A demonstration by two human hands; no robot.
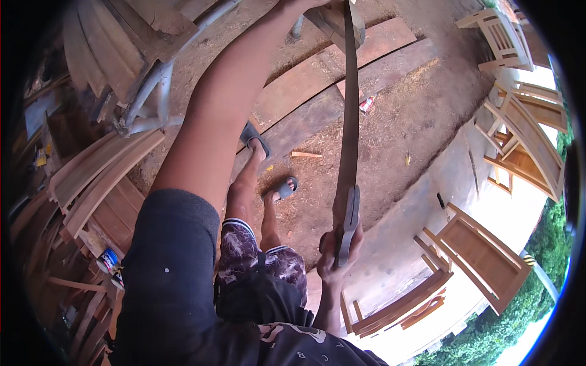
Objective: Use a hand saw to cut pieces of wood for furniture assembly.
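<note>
My right hand (pixel 330 253) is wrapped round the grey handle of a handsaw (pixel 349 122). The long, narrow blade runs straight up the view, its far end over a wooden piece (pixel 336 25) at the top edge. Reaching far forward, my left hand (pixel 299 3) is next to that wooden piece. The upper edge of the picture cuts off most of its fingers, so their grip does not show. I cannot tell whether the saw teeth touch the wood.
Long planks (pixel 305 91) lie on the dirt floor beyond my sandalled feet. Curved boards (pixel 104 171) and a pole frame (pixel 160 91) stand at left, by a blue can (pixel 108 260). At right are a wooden chair (pixel 503 36) and several wooden frames (pixel 479 253).
</note>
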